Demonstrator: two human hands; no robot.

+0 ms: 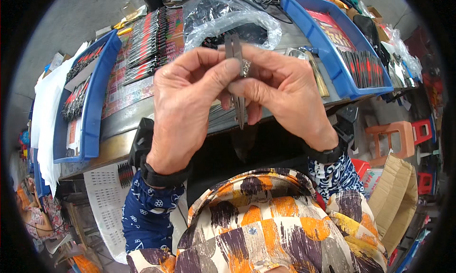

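My left hand (183, 95) and my right hand (287, 90) are raised together over the near edge of the table. Between them, thumbs and fingers pinch slim grey metal pieces (236, 48) that look like tweezers, held upright with narrow tips pointing down. Two flat prongs stick up above my thumbs, slightly apart. My fingers hide the middle of the pieces. Just beyond my hands lies a clear plastic bag (202, 19), its mouth open around dark pieces. Beside it, several black-and-red slim items (147, 42) lie in rows on a printed sheet.
A blue tray (90, 130) with bundled black-and-red pieces stands at the left. Another blue tray (327, 59) at the right holds a row of similar pieces. A bristle brush (319, 78) lies near it. An orange stool (401, 130) and cardboard (394, 192) are below right.
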